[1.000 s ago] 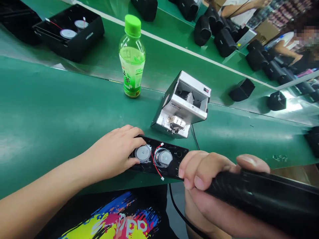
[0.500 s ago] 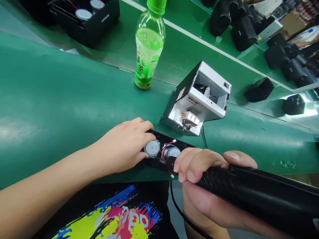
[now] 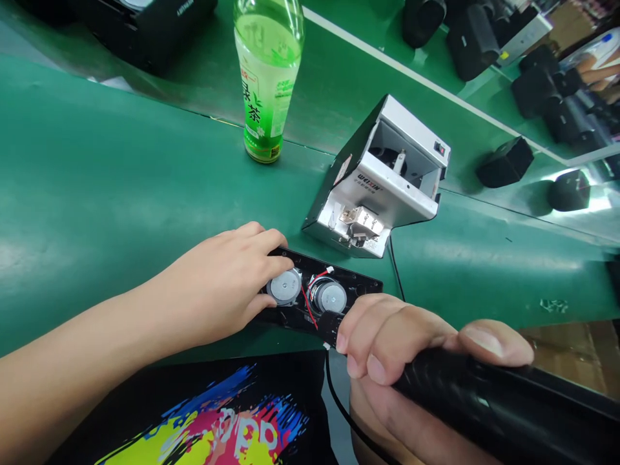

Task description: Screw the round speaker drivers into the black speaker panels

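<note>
My left hand (image 3: 237, 278) grips the left end of a black speaker panel (image 3: 363, 284), fingers along its far edge and thumb at the near side. Two round silver-backed speaker drivers (image 3: 332, 297) sit in the panel, with red and black wires and a small white connector (image 3: 330, 270) over them. Wrapped in my right hand (image 3: 392, 342) is a black electric screwdriver (image 3: 465, 381). Its nose points down at the panel's near edge, beside the right-hand driver. The bit's tip is hidden, so I cannot tell whether it touches a screw.
Beyond the panel stands a silver and black screw feeder (image 3: 378, 181) marked WEIXIN, with a black cable (image 3: 396, 268) behind. A green tea bottle (image 3: 268, 84) stands farther left. Black speaker housings (image 3: 506, 161) sit on the green bench (image 3: 121, 174). Another person's arm (image 3: 593, 68) shows far right.
The view has shifted, so bottle and feeder appear farther left and higher. The screwdriver's body sits lower in the picture and more of the panel's right end shows. Both hands keep their hold.
</note>
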The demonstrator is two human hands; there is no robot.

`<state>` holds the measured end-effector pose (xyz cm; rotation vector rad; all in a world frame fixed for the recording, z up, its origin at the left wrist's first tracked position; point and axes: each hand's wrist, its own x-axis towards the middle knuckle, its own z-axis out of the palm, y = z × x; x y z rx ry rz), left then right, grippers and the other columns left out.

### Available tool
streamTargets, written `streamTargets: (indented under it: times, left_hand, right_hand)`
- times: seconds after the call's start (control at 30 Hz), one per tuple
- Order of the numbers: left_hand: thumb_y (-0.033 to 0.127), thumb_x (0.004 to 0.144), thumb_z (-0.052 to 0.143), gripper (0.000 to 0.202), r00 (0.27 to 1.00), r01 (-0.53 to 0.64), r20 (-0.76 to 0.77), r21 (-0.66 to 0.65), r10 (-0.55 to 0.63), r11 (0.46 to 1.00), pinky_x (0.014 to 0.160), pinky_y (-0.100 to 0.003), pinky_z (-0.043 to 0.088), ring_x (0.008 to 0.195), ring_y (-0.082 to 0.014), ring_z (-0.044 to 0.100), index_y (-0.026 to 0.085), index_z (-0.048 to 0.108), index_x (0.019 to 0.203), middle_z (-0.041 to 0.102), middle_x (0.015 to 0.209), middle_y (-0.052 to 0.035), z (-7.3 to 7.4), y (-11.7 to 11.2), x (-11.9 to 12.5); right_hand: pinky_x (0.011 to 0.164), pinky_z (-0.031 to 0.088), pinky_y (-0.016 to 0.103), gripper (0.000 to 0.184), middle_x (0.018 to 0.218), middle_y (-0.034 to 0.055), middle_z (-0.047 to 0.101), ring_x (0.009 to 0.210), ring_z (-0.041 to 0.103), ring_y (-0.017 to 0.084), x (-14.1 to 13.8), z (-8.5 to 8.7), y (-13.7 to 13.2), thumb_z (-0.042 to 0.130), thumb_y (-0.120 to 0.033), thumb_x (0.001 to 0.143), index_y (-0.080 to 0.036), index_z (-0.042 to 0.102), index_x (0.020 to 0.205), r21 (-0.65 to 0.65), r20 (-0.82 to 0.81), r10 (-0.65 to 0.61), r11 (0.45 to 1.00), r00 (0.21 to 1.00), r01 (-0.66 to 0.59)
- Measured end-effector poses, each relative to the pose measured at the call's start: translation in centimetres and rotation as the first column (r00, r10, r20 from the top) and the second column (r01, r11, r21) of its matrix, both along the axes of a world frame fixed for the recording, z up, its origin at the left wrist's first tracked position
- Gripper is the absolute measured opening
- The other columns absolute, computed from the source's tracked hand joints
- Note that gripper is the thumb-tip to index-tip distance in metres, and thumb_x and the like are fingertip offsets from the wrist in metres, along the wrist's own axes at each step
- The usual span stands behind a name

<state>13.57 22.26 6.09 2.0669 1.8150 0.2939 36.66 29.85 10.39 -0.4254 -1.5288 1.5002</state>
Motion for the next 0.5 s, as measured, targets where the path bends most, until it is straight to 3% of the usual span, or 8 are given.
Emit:
streamTargets:
  times: [0.07,0.23,0.3,0.5]
  left_hand:
    - [0.029,0.088,0.081,0.025,1.000,0.004,-0.003,0.002,-0.004,1.000,0.095,-0.055,0.063,0.114,-0.0343,0.069,0.029,0.080,0.113,0.072,0.136,-0.0099,-0.1,0.0,-0.1]
    - [0.031,0.089,0.080,0.026,1.000,0.006,-0.005,-0.010,-0.006,1.000,0.094,-0.055,0.062,0.114,-0.0345,0.068,0.031,0.080,0.115,0.072,0.139,-0.0088,-0.3,0.0,-0.4]
    - [0.031,0.089,0.081,0.026,1.000,0.002,0.002,-0.010,-0.002,1.000,0.094,-0.057,0.062,0.115,-0.0352,0.068,0.031,0.080,0.115,0.071,0.138,-0.0086,-0.4,0.0,-0.4]
    - [0.030,0.089,0.082,0.026,1.000,-0.008,0.027,-0.016,0.008,1.000,0.096,-0.056,0.061,0.116,-0.0353,0.067,0.030,0.080,0.114,0.071,0.137,-0.0090,-0.2,0.1,-0.2]
  right_hand:
    - [0.056,0.063,0.038,0.023,0.065,-0.0046,0.072,0.048,0.066,0.016,0.0,0.0,0.0,0.054,-0.024,0.109,-0.032,0.075,0.110,0.005,-0.034,-0.029,1.000,0.999,0.030]
    - [0.070,0.066,0.047,0.014,0.073,-0.0024,0.079,0.059,0.074,0.022,1.0,0.3,0.2,0.059,-0.029,0.110,-0.037,0.071,0.109,-0.031,0.093,0.056,0.998,0.994,-0.053]
    - [0.068,0.065,0.046,0.015,0.071,-0.0022,0.078,0.058,0.072,0.021,1.2,0.6,0.3,0.059,-0.031,0.110,-0.034,0.072,0.104,-0.010,0.114,0.046,0.999,0.992,-0.045]
    - [0.072,0.066,0.052,0.048,0.060,0.0003,0.071,0.060,0.071,0.024,1.2,1.9,0.6,0.054,-0.054,0.115,-0.031,0.074,0.079,-0.116,0.348,0.076,0.993,0.934,-0.037]
